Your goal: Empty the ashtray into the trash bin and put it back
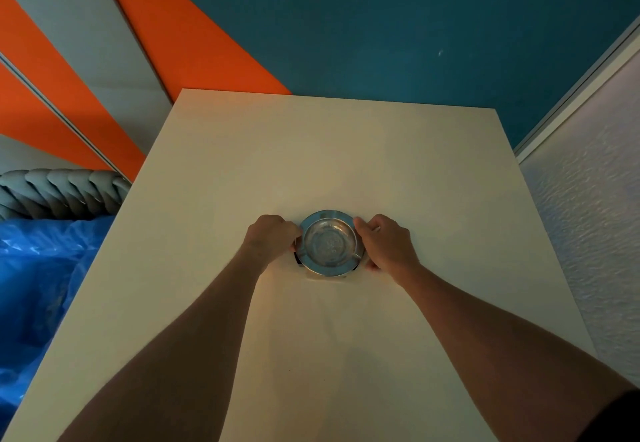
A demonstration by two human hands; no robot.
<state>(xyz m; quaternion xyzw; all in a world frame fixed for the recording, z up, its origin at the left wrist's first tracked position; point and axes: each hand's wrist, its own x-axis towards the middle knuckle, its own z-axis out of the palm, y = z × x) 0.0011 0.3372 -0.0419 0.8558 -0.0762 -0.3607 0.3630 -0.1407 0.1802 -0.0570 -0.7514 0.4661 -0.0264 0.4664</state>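
A round glass ashtray [329,242] with a wide shiny rim sits near the middle of the cream table [346,150]. Its bowl looks bare, with no butts or ash visible. My left hand [272,239] grips its left rim and my right hand [386,242] grips its right rim. Something dark and flat shows just under its lower left edge. The trash bin with a blue plastic bag [38,289] stands to the left of the table, below its edge.
A grey braided cushion [59,192] lies beyond the blue bag at the left. A teal wall rises behind the table, orange and grey panels stand at the left, and a white textured wall [588,216] runs close along the right edge.
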